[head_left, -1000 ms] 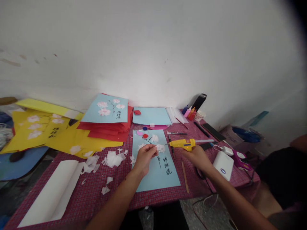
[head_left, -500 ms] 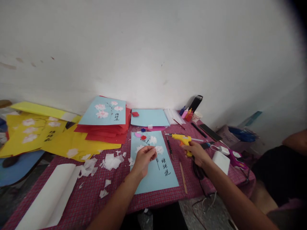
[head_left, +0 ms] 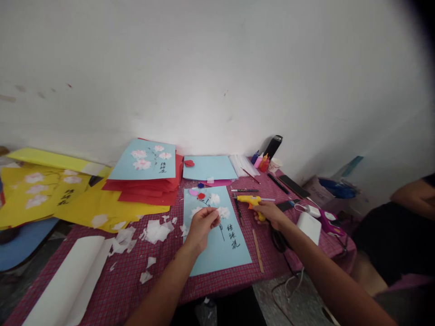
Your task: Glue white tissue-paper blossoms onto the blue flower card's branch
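Plaid tablecloth [head_left: 115, 290]; blue flower card [head_left: 219, 251] at its near edge. Left hand [head_left: 204, 225] above card: fingertips pinched, contents indiscernible. Right hand [head_left: 272, 214]: grips yellow hot-glue gun [head_left: 248, 199].

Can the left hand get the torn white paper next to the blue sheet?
Probably yes: the torn white paper lies uncovered on the tablecloth, close to the left hand, and nothing tall stands between.
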A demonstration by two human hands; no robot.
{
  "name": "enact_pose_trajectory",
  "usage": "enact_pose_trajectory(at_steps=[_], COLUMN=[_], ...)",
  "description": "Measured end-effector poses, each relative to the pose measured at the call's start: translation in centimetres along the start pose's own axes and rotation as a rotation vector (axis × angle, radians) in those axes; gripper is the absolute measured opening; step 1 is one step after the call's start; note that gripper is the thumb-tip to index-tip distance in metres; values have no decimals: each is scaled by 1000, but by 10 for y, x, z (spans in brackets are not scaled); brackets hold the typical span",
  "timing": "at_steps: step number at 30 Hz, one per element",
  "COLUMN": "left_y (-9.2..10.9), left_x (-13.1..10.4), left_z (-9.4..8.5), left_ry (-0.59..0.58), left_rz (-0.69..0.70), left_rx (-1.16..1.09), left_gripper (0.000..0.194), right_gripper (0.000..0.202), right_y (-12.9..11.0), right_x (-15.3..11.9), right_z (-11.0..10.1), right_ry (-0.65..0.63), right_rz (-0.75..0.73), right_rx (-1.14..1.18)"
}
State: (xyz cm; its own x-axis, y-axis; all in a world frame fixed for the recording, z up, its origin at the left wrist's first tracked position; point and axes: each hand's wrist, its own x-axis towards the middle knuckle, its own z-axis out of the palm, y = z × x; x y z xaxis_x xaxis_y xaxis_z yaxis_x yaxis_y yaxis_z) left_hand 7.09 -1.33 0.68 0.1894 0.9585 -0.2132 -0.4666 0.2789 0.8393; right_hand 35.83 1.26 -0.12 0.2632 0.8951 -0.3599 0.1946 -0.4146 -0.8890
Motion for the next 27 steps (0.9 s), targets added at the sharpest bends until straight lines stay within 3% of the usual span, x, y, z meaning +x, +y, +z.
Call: enact_pose_trajectory(at_steps=[6,12,14,17,22,27], left_y=[-1,-1,-1,-2,-2,-1], left_x=[0,0,0,-1,-2,-3], left_z=[0,0,1,1,1,3], left_ry=[3,-4,-15,-35,-58,-87], left_rz=[-8,-16,-24,-32,-42,-35], left_rx=[-15,-21,-27,-48,-87,-100], left_gripper=[36,36,35,35,38,39], right_gripper=[24,22,24,27,30,40], right_y=[-8,-25,-26,-24,-21,-27], right_x=[0,-32,-50,-76,-98,-103], right_z=[-7,4,22,59,115,133], right_ry=[105,220,181,52,-22,-66], right_rz=[-131,-355,-441,-561,-393,-315], right_rx=[-443,-586,-531,-195,261,502])
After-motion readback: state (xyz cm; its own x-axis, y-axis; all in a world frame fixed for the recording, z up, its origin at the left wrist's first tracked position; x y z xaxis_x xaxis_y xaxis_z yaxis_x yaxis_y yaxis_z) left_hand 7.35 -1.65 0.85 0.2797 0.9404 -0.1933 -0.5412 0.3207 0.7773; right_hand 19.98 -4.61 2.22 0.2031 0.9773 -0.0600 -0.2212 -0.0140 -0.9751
